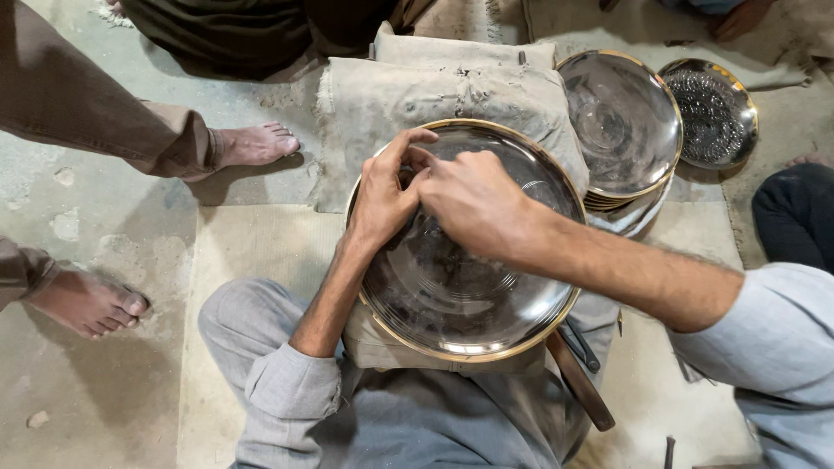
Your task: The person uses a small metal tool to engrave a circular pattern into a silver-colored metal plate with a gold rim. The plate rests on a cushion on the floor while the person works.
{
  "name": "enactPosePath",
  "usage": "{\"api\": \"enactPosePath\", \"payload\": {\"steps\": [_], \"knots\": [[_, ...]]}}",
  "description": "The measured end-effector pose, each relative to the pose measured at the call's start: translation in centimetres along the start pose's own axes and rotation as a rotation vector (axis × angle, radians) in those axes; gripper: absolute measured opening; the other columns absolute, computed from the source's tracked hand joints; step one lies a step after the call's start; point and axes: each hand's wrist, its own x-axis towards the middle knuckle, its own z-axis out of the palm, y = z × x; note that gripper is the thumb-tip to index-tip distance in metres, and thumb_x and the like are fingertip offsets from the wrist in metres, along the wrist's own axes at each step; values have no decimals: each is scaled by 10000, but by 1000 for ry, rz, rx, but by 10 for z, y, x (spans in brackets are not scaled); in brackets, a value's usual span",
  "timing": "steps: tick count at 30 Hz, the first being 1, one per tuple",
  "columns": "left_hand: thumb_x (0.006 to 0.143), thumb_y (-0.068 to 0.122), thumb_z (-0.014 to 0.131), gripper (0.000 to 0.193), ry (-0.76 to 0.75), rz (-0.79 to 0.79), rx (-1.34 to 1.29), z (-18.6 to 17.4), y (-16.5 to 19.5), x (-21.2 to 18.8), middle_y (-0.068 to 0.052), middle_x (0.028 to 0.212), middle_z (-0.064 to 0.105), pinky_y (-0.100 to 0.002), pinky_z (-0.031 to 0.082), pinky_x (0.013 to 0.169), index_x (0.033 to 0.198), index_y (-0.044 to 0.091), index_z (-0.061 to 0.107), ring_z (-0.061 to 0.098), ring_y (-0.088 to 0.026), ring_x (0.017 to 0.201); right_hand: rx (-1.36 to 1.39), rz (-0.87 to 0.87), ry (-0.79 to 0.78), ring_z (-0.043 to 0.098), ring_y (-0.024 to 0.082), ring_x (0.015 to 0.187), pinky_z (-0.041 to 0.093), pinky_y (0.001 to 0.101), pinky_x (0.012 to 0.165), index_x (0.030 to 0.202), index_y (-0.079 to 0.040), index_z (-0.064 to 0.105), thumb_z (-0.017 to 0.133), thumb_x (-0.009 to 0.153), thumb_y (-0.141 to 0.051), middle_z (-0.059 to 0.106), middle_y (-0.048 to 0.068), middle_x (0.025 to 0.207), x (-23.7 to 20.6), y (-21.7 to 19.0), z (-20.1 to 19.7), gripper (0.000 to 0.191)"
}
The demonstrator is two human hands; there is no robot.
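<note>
A single head-worn camera looks almost straight down from close above the person's lap; the large metal plate point(465, 260) fills the centre of the frame; both forearms enter from the lower edge and right; floor and other people's feet fringe the left and top.

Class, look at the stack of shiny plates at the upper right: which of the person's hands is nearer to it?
Right. The right hand lies closer to the stack of plates; the left hand is beyond it, farther away.

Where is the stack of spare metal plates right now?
In the head view the stack of plates sits upper right on the folded cloth pad, beside the large plate under both hands, with a dimpled plate to its right.
</note>
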Motion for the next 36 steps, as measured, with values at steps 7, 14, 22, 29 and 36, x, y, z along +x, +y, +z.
{"api": "enactPosePath", "payload": {"steps": [7, 14, 22, 29, 36], "knots": [[885, 1, 719, 288, -174, 23, 10, 2, 4, 0, -81, 1041, 777, -337, 587, 759, 1168, 56, 712, 740, -196, 926, 40, -199, -6, 673, 266, 564, 540, 428, 475, 589, -25, 691, 715, 630, -83, 707, 102, 755, -23, 22, -3, 75], [797, 39, 783, 216, -365, 188, 129, 4, 5, 2, -108, 1013, 744, -415, 524, 898, 1010, 41, 745, 652, -284, 965, 47, -190, -86, 683, 253, 560, 537, 433, 536, 614, -103, 708, 699, 696, -108, 697, 96, 615, -13, 29, -11, 83], [803, 27, 767, 165, -405, 241, 155, 6, 12, 4, -79, 1066, 741, -415, 508, 897, 967, 40, 747, 619, -301, 974, 58, -216, -22, 682, 288, 609, 552, 447, 574, 583, -117, 712, 711, 661, -118, 656, 91, 627, -21, 28, -9, 78], [816, 20, 770, 149, -401, 235, 169, 7, 14, 4, -73, 993, 735, -414, 510, 887, 962, 38, 748, 618, -302, 953, 133, -245, -60, 715, 244, 730, 584, 426, 603, 651, -137, 784, 729, 605, -85, 711, 32, 794, -15, 37, -17, 89], [810, 34, 770, 112, -392, 232, 246, 10, 9, 2, -75, 930, 722, -394, 527, 862, 915, 19, 733, 614, -281, 945, 132, -181, -117, 723, 211, 789, 597, 400, 653, 712, -155, 803, 753, 617, -97, 718, 18, 861, -21, 36, -11, 122]]}}
